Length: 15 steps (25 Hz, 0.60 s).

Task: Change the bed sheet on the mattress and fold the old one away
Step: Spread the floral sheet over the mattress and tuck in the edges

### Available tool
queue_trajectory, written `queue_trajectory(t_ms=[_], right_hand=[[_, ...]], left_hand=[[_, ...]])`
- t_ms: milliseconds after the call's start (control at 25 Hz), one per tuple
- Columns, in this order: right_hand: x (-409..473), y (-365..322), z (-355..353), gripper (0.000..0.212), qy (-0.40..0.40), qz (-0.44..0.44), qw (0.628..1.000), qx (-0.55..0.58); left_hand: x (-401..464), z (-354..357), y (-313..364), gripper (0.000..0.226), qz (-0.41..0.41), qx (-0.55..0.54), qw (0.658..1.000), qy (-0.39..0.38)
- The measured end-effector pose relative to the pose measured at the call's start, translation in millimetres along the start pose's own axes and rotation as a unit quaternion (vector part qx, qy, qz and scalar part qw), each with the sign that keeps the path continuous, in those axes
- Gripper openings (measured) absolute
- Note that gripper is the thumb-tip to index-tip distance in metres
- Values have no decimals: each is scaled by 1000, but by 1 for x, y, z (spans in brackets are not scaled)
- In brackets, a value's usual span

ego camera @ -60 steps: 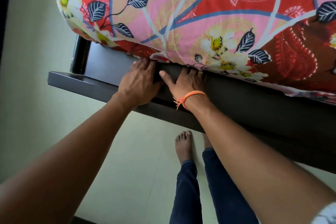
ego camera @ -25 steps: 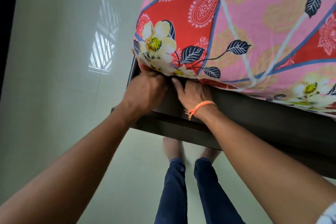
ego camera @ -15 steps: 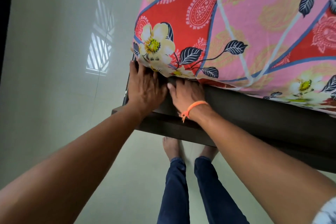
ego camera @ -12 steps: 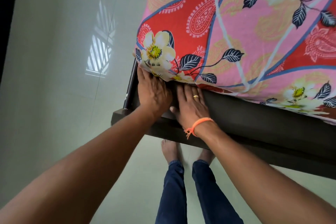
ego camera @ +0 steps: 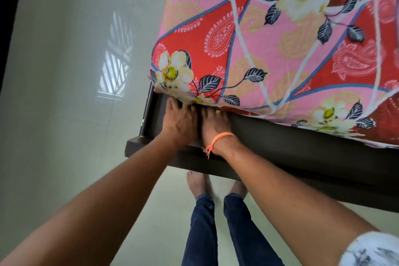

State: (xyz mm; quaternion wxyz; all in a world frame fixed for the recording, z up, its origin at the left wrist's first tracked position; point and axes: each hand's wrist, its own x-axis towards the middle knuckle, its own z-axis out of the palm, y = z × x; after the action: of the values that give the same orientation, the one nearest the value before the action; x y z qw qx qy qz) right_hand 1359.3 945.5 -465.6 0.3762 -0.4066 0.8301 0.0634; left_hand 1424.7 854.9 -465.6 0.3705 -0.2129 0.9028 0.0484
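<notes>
A pink and red floral bed sheet [ego camera: 269, 49] covers the mattress, stretched over its near left corner. Both hands lie side by side under that corner, on the dark bed frame [ego camera: 302, 153]. My left hand [ego camera: 180, 122] has straight fingers pushed in beneath the sheet's edge, fingertips hidden under the cloth. My right hand [ego camera: 214, 124], with an orange thread on its wrist, presses flat fingers into the same gap between mattress and frame. Neither hand grips the cloth.
Pale glossy floor tiles [ego camera: 64, 114] spread to the left and below, with a bright window reflection. My bare feet [ego camera: 198, 183] and dark blue trouser legs stand close against the frame's ledge. A dark wall edge runs along the far left.
Both hands have slid left along the frame to the mattress corner and pushed their fingers deeper under the sheet's edge. The view has tilted toward the corner.
</notes>
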Motion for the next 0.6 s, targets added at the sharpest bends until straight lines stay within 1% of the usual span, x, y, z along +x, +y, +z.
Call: queue_trajectory(t_ms=[40, 80, 120, 160, 200, 240, 280, 320, 360, 400, 440, 480, 520, 560, 600], right_hand=[[-17, 4, -12, 51, -42, -20, 999, 20], [-33, 9, -24, 42, -65, -30, 995, 68], [-51, 13, -33, 29, -3, -36, 990, 138], [-66, 18, -39, 17, 73, -28, 977, 200], [-76, 22, -45, 12, 156, 24, 940, 302], [-80, 28, -52, 11, 200, 109, 854, 467], [-77, 36, -55, 13, 186, 196, 718, 641], [-78, 46, -63, 17, 153, 255, 563, 771], [-76, 56, -65, 23, 121, 281, 439, 845], [-74, 66, -68, 29, 104, 290, 352, 884], [-73, 77, -68, 34, 112, 293, 296, 902], [-74, 87, -67, 37, 124, 287, 258, 914], [-75, 96, -66, 38, 135, 292, 239, 916], [-75, 104, -64, 38, 136, 297, 239, 914], [-78, 109, -61, 35, 136, 302, 252, 909]], left_hand=[[-13, -13, 6, 50, 21, -48, 999, 8], [-27, -26, 10, 38, 20, -126, 991, 48], [-41, -36, 15, 29, -2, -223, 969, 108], [-53, -44, 19, 26, -43, -347, 924, 155], [-61, -54, 26, 31, -91, -521, 832, 167], [-63, -63, 34, 35, -124, -694, 698, 125], [-62, -72, 42, 39, -133, -820, 553, 63], [-57, -79, 45, 45, -127, -896, 425, 17], [-49, -85, 44, 56, -109, -944, 311, -4], [-38, -90, 41, 69, -94, -973, 210, -4], [-29, -92, 36, 83, -93, -988, 126, 3], [-20, -91, 31, 95, -114, -990, 79, 17], [-15, -90, 27, 102, -127, -989, 62, 32], [-9, -84, 27, 107, -144, -986, 66, 52], [-7, -81, 30, 108, -152, -983, 76, 69]])
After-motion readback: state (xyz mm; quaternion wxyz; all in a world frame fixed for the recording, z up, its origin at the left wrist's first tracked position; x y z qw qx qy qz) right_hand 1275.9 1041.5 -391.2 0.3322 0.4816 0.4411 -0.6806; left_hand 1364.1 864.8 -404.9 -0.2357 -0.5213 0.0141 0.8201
